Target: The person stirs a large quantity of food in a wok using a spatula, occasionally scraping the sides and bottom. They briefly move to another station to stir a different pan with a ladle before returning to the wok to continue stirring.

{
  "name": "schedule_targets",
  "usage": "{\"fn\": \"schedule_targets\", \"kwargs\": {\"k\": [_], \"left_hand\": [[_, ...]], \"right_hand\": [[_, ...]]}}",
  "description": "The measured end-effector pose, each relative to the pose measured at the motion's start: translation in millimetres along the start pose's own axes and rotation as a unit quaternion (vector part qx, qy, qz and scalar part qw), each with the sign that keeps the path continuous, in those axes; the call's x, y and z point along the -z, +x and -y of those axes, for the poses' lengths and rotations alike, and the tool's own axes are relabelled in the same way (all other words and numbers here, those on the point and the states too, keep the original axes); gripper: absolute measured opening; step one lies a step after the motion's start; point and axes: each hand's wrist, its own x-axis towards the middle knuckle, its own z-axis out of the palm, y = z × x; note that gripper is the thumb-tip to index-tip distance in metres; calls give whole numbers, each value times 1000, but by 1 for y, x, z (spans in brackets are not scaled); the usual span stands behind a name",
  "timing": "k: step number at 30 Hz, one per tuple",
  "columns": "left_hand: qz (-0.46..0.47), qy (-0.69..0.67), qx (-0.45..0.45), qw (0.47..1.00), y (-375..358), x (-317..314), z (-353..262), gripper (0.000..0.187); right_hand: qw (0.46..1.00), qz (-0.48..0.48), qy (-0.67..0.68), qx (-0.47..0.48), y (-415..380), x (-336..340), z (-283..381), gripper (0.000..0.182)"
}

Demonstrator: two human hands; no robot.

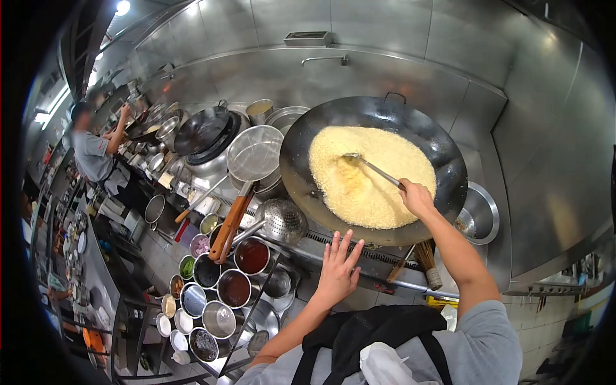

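My right hand [418,199] is closed around the handle end of a long metal ladle [380,172]. The ladle's head sits partly sunk in a pale yellow, foamy, grainy mass [391,144]. That mass fills the middle of a very large black wok [446,144], and the surface looks stirred up around the ladle. Spread-fingered and holding nothing, my left hand [339,269] is at the wok's near rim, its fingertips close to the edge. A perforated metal skimmer [282,221] lies to the left of that hand.
Left of the wok, a round mesh strainer [255,153] rests over pots, with wooden handles [230,231] pointing toward me. Several seasoning pots [234,289] crowd the lower left. A metal basin [480,215] and bamboo brush [428,263] are at right. Another person [96,154] works farther left.
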Motion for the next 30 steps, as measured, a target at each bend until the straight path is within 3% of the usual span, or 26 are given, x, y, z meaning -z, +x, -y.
{"fn": "schedule_targets", "kwargs": {"k": [5,11,27,30], "left_hand": [[2,-2,-5,1000,1,0,1,86],[4,1,-11,1000,0,-4,2,86],[-11,-17,-10,1000,3,-14,5,84],[-5,-23,-5,1000,2,-17,5,83]], "right_hand": [[998,-9,-44,-47,13,13,-18,33],[996,-1,-33,-78,-33,57,-36,28],[966,131,216,-59,-177,115,-17,45],[968,154,185,-69,-198,141,-13,44]]}}
